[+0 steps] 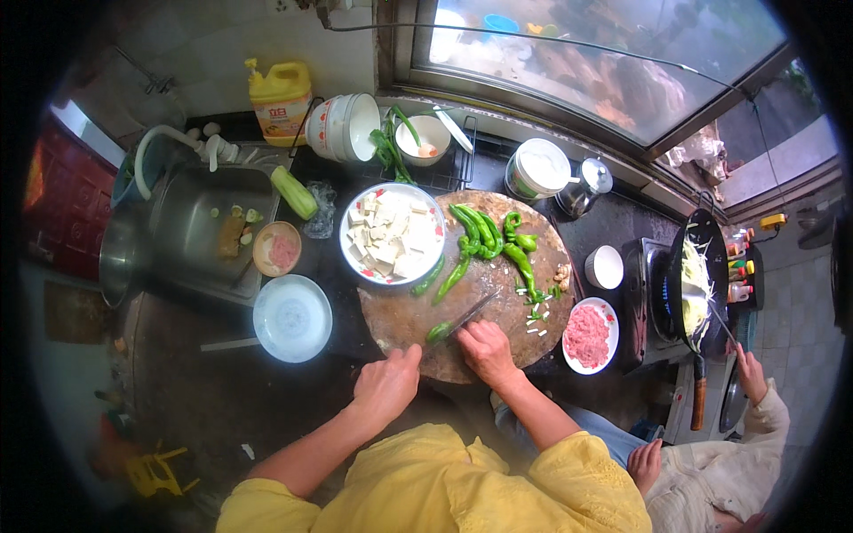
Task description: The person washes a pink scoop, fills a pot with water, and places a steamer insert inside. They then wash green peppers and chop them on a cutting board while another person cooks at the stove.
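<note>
My left hand (390, 383) grips a kitchen knife (476, 310), its handle hidden in my fist. The blade runs up and to the right across a round wooden chopping board (400, 313). Against the blade's left side lies a green pepper piece (438, 332). Close to the right side of the blade, my right hand (488, 352) rests with curled fingers; whether they hold anything is hidden. Whole green peppers (481, 230) lie farther back on the board. Chopped white-and-green pieces (536, 314) and ginger (563, 276) are at its right.
A bowl of tofu cubes (386, 230) overlaps the board's left edge. Minced meat (588, 336) fills a plate at right. Beyond it, a co-worker's hand (752, 373) works a utensil in a wok (710, 280) over a lit burner. A sink (193, 200) is at left.
</note>
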Tool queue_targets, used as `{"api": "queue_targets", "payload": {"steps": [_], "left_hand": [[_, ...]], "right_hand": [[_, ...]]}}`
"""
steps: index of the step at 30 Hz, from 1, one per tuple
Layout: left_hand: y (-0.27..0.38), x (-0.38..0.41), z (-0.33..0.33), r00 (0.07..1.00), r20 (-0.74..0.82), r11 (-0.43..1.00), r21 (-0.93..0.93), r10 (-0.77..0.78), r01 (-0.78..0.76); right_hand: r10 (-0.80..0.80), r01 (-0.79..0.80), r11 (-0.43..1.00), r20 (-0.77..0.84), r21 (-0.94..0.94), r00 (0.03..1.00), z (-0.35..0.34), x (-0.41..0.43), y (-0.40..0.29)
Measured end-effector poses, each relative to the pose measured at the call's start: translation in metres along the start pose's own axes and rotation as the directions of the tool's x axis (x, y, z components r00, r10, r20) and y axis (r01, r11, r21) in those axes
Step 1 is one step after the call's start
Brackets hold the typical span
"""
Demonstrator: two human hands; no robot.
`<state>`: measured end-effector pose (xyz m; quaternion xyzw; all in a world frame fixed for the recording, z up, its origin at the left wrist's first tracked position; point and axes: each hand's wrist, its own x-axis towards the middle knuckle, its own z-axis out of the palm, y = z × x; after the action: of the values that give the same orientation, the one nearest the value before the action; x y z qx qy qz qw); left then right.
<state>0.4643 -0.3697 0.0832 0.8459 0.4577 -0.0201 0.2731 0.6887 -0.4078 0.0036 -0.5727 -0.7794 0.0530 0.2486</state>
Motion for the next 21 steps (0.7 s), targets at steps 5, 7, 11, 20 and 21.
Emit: {"api": "queue_targets", "payload": {"steps": [5,7,11,20,21], "left_hand": [[-0.009,0.001,0.005,0.998,-0.062,0.997,-0.083,-0.003,-0.002],[-0.004,-0.007,-0.009,1.000,-0.021,0.997,-0.077,0.010,-0.012],[0.000,-0.004,-0.012,0.997,0.078,0.998,-0.054,0.013,-0.008],[-0.013,0.002,0.011,0.999,-0.053,0.983,-0.184,-0.001,-0.009],[-0.011,0.001,0.008,0.999,-0.047,0.985,-0.173,0.004,-0.013]], "right_hand": [[-0.071,0.070,0.997,-0.070,-0.020,0.995,-0.001,0.004,0.000],[-0.065,0.064,0.997,-0.042,-0.032,0.997,0.006,-0.006,0.006],[-0.092,0.091,0.995,-0.027,-0.044,0.995,0.005,-0.009,0.008],[0.119,-0.102,0.982,-0.098,0.159,0.988,-0.023,-0.015,-0.002],[0.126,-0.112,0.982,-0.086,0.154,0.988,-0.024,-0.017,-0.001]]}}
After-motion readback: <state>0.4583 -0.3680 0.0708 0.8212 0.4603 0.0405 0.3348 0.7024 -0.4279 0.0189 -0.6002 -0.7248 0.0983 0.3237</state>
